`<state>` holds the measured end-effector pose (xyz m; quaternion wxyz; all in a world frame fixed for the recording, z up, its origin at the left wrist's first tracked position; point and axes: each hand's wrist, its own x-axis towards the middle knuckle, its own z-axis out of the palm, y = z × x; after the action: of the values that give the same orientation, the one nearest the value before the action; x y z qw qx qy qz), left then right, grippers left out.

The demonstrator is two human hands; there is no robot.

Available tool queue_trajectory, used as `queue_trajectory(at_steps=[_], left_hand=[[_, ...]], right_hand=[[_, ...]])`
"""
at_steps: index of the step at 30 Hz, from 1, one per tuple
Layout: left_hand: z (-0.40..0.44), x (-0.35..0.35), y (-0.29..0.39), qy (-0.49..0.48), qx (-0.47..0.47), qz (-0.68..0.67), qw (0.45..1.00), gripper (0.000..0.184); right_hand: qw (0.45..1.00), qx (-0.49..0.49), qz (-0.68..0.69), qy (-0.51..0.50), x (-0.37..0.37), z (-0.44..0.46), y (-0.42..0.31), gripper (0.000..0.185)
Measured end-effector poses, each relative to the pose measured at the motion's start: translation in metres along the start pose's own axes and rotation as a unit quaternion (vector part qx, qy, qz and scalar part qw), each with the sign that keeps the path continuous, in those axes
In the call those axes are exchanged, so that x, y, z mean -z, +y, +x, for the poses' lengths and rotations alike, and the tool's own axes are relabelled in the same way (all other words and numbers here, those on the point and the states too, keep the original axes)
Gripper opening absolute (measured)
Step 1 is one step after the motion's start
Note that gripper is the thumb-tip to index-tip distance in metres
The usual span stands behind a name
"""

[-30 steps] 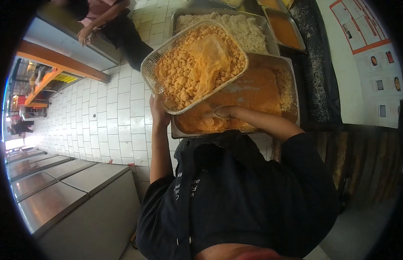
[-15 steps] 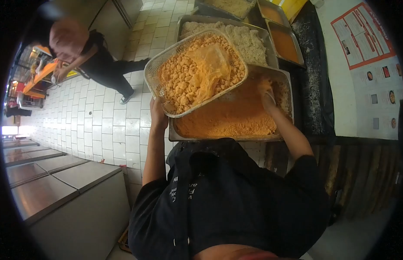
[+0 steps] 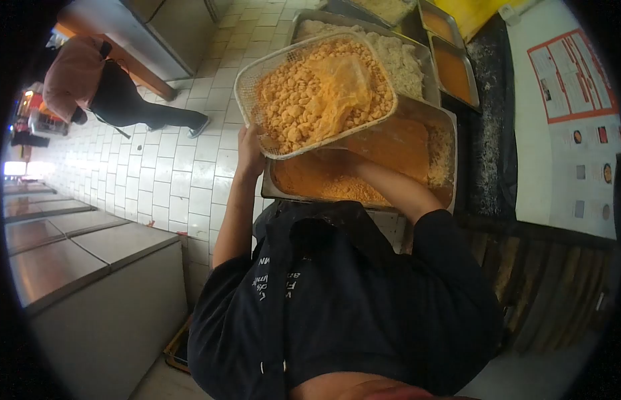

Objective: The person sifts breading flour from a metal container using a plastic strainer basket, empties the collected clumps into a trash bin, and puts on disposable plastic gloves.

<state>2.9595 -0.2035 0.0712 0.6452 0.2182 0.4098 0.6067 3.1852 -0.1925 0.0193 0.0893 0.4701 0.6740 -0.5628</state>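
Note:
A white mesh basket [image 3: 249, 100] full of orange crumbly lumps [image 3: 290, 110], with a crumpled clear plastic bag [image 3: 344, 93] on top, is tilted over the near metal tray [image 3: 446, 133]. My left hand [image 3: 249, 150] grips the basket's near left edge. Orange powder [image 3: 390, 143] covers much of the tray, with coarser crumbs at its right end. My right hand [image 3: 337, 159] reaches into the powder just below the basket's near rim; its fingers are hidden.
A tray of pale breaded pieces [image 3: 397, 63] lies beyond, with trays of orange liquid [image 3: 452, 70] beside it. Printed sheets [image 3: 577, 80] are at the right. Steel-topped units [image 3: 77, 260] stand at the left. Another person [image 3: 110, 87] is at the upper left.
My right hand has swung from the tray's right end leftward to below the basket. The basket stays in my left hand, slightly higher in view. The other person has shifted leftward.

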Motion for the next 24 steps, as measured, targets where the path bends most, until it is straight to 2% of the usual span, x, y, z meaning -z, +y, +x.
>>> queue_trajectory(at_steps=[5, 9, 12, 17, 20, 21, 23, 24], left_hand=[[0.010, 0.021, -0.017, -0.005, -0.006, -0.018, 1.000, 0.031], [0.000, 0.005, -0.008, -0.034, -0.003, -0.035, 0.999, 0.038], [0.000, 0.004, -0.005, -0.048, 0.007, 0.003, 0.999, 0.045], [0.009, 0.015, -0.008, -0.047, -0.003, 0.021, 0.999, 0.043], [0.012, 0.019, -0.008, -0.026, 0.001, 0.043, 0.999, 0.041], [0.009, 0.016, -0.005, -0.026, 0.004, 0.044, 0.999, 0.041], [0.004, 0.010, 0.002, -0.031, 0.018, 0.026, 0.999, 0.040], [0.004, 0.009, 0.003, -0.033, 0.021, 0.027, 0.999, 0.040]], right_hand=[[0.998, 0.028, -0.024, -0.051, -0.007, 0.009, -0.017, 0.050], [0.995, 0.022, -0.021, -0.093, -0.005, 0.002, -0.009, 0.052], [0.993, 0.018, -0.005, -0.116, -0.001, -0.003, -0.004, 0.053], [0.990, 0.010, 0.042, -0.135, 0.009, -0.012, -0.005, 0.056], [0.983, -0.019, 0.130, -0.130, 0.017, -0.036, -0.001, 0.057], [0.964, -0.076, 0.247, -0.061, 0.017, -0.047, 0.005, 0.063], [0.905, -0.221, 0.354, 0.083, 0.012, -0.036, 0.067, 0.077], [0.862, -0.234, 0.435, 0.115, 0.015, -0.053, 0.072, 0.079]])
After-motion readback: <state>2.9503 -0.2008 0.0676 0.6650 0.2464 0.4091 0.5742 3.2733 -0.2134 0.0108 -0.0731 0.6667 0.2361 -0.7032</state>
